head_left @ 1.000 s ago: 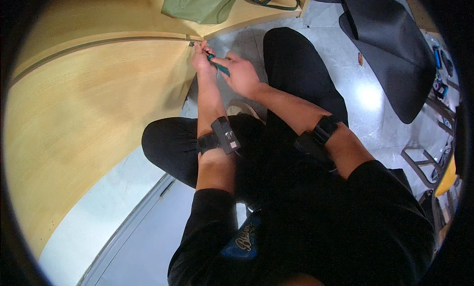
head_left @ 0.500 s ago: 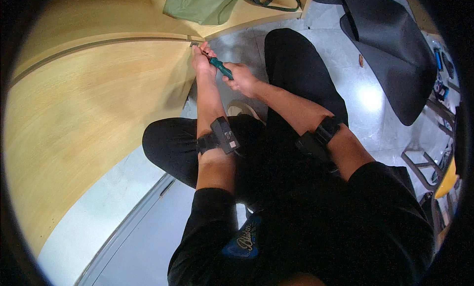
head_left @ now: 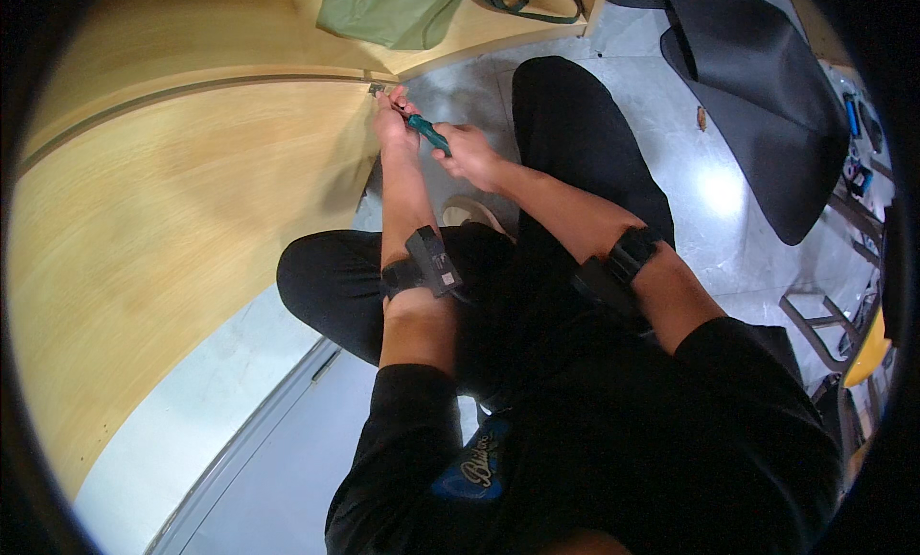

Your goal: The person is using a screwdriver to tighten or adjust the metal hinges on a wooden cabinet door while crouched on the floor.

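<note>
The right hand [head_left: 467, 152] was closed around the green handle of a screwdriver [head_left: 425, 131], whose shaft ran up and to the left from that fist to a small metal fitting [head_left: 376, 88] at the corner of the light wooden panel [head_left: 192, 191]. The left hand [head_left: 394, 122] sat just to the left of the grip, its fingers pinched together around the tool's tip, right against the panel's edge. Beyond the tip, further from the grip, a green bag [head_left: 388, 9] lay on another wooden board [head_left: 537, 9]. Well to the right of the fist, a black mat [head_left: 767, 104] covered the grey floor [head_left: 714, 186]. Against the frame half a second earlier, the right fist had shifted only slightly and the handle kept nearly the same slant; a full second earlier it had gripped higher, covering more of the handle.
</note>
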The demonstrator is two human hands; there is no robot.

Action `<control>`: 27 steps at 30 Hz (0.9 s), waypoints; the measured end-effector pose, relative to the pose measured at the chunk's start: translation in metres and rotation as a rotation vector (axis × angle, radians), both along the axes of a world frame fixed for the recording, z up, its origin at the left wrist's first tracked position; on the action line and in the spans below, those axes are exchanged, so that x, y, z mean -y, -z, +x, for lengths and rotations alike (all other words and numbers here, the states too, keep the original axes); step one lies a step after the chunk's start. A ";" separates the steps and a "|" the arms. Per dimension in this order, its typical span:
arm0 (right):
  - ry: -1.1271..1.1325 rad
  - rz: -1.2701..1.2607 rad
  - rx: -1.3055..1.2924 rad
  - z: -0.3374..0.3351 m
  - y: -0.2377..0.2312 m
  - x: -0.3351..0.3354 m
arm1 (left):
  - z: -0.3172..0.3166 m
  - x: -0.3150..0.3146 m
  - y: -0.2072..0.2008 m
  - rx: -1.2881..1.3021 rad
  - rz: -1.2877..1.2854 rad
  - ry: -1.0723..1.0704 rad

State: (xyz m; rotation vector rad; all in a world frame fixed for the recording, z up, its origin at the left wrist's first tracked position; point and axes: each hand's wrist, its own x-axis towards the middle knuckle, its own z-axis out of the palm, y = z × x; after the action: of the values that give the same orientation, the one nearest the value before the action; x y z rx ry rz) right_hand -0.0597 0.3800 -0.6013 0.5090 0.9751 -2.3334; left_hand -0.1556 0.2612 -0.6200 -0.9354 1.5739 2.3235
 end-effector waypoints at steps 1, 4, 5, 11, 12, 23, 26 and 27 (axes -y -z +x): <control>-0.002 -0.002 0.000 0.001 0.001 0.001 | 0.000 0.002 0.000 0.002 0.011 -0.012; 0.043 -0.051 0.019 0.002 0.003 0.000 | 0.002 -0.005 -0.002 0.015 -0.030 -0.004; 0.051 -0.067 0.029 0.002 0.002 0.001 | 0.002 -0.005 -0.003 0.014 -0.031 -0.004; 0.065 -0.108 0.032 0.003 -0.005 -0.002 | 0.001 -0.004 -0.005 0.002 -0.042 0.006; 0.077 -0.140 0.032 0.003 -0.009 -0.002 | 0.001 -0.005 -0.005 0.012 -0.044 0.009; 0.065 0.068 -0.133 0.002 0.012 0.002 | 0.000 -0.009 -0.008 0.027 -0.048 0.004; 0.099 0.517 -0.576 0.006 0.028 0.005 | -0.001 -0.012 -0.007 0.043 -0.029 0.010; 0.107 0.665 -0.726 0.005 0.028 0.005 | -0.001 -0.011 -0.005 0.016 -0.056 0.021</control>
State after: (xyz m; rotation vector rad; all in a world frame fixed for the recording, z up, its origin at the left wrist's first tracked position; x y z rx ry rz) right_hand -0.0548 0.3747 -0.6294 -0.0900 2.1308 -2.2725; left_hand -0.1566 0.2721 -0.6147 -0.9432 1.6418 2.2635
